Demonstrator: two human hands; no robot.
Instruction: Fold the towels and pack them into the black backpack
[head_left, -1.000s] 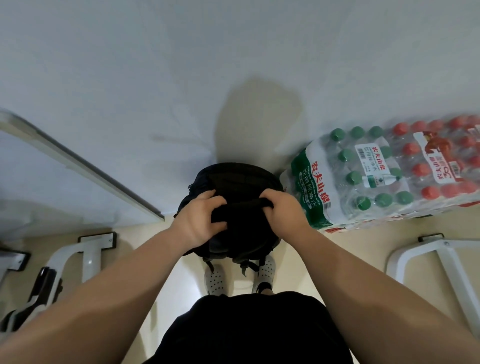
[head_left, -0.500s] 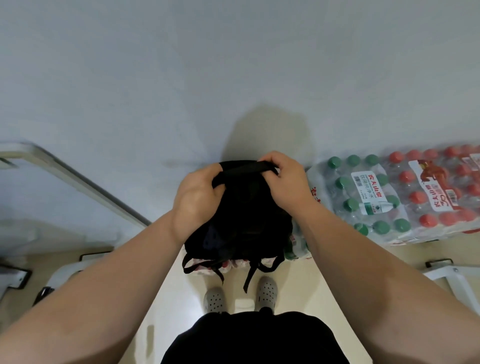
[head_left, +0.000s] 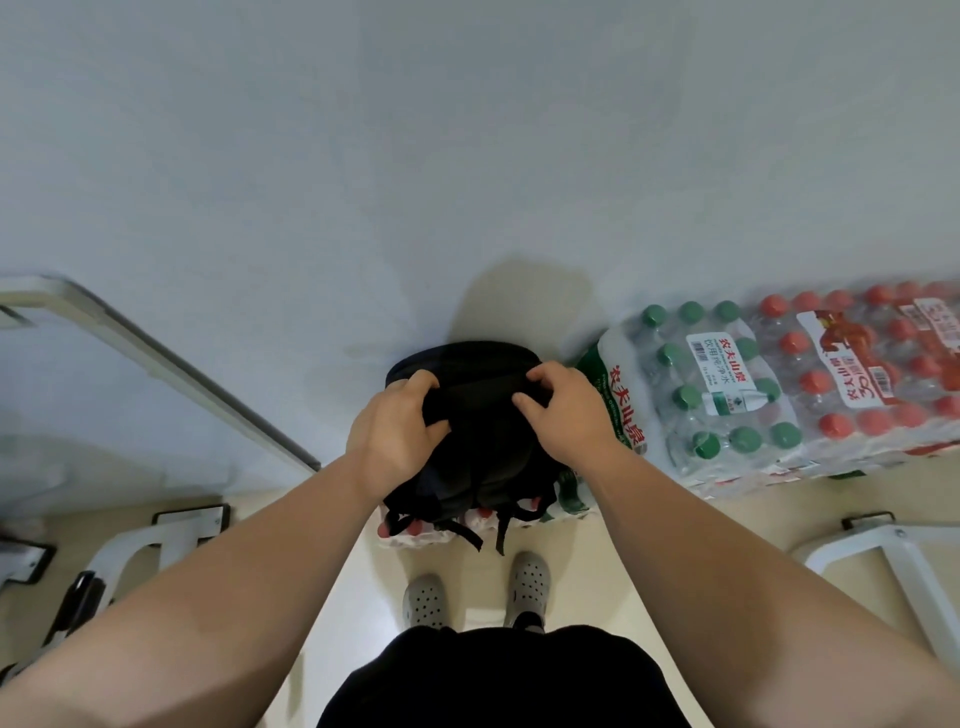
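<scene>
Black backpack (head_left: 483, 462) is upright against the wall (head_left: 467, 156), over a low bottle pack (head_left: 441, 530), beside green-capped water bottles (head_left: 717, 395); left hand (head_left: 397, 436) and right hand (head_left: 563, 415) both grip its top edge with curled fingers (head_left: 540, 373)

Black backpack (head_left: 483, 457), upright, close to the pale wall (head_left: 467, 156), padded side facing the camera. Rounded top, dark fabric, opening and inside not visible from here. Gripped at the top from both sides: left hand (head_left: 397, 431) curled over the left end of the flat top band (head_left: 478, 395), right hand (head_left: 561, 415) curled over the right end. Thin black straps (head_left: 467, 532) dangling loose from the lower edge. Lower edge just over a wrapped pack of red-capped bottles (head_left: 431, 535) on the floor; touching or not, cannot tell. Just beside a taller pack of green-capped bottles (head_left: 691, 395) on the right.
</scene>
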